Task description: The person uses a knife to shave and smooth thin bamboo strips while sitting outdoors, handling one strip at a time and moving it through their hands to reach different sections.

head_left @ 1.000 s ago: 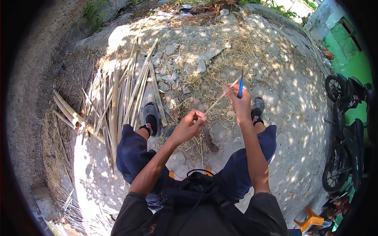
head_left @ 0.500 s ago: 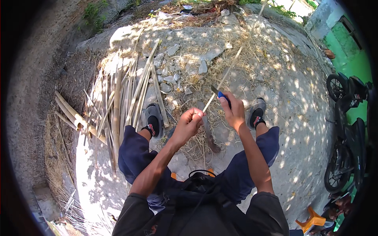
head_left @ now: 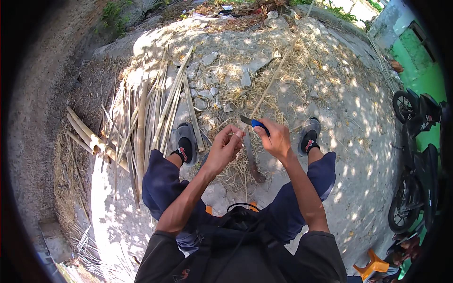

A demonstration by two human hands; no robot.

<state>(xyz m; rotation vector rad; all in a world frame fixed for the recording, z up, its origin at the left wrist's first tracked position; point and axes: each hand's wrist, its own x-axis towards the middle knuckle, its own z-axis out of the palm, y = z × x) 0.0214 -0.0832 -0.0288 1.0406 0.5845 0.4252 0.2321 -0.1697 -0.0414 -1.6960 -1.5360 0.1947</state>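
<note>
Dark motorcycle beside green wall, right; orange stool, lower right; green plant, upper left.

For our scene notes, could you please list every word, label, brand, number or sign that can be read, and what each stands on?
Nothing is legible.
Footwear: red marks, too small to read.
Dark shirt: reddish mark, too blurred to read.
Dark motorcycle: markings too small to read.
Knife in the right hand: no lettering visible.

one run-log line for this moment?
left hand: pinching bamboo strip | right hand: gripping blue-handled knife at strip | around: pale curled shavings, bamboo-strip pile at left
</note>
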